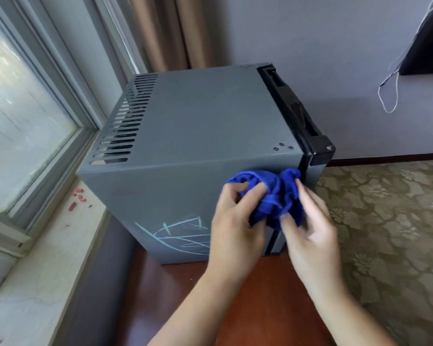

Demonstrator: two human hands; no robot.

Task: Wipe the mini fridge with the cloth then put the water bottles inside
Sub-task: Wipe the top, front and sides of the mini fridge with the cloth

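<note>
While the grey mini fridge [198, 136] fills the centre of the frame, standing on a dark wooden surface [260, 295] with its door shut along the right edge, I judge that the wiping is only being set up. It sits beside the window [28, 121] at the left, with a patterned carpet [385, 233] at the lower right. No water bottles show anywhere, so that step waits.

On the side panel facing me, pale chalk-like scribbles [183, 238] lie at centre-bottom, just left of my hands. They look like the obvious target.

The blue cloth [273, 193] is bunched up in front of that panel's upper right corner; I cannot tell whether it touches the metal. My left hand [235, 221] has its fingers curled into the folds from the left, and my right hand [310, 228] pinches the other side with thumb and fingertips, so both are closed on the fabric.

To do this well, I would gather the cloth into a flat pad under one palm, press it firmly against the panel, then work in overlapping strokes from the top edge down through the scribbles, steadying the fridge with the free hand.
</note>
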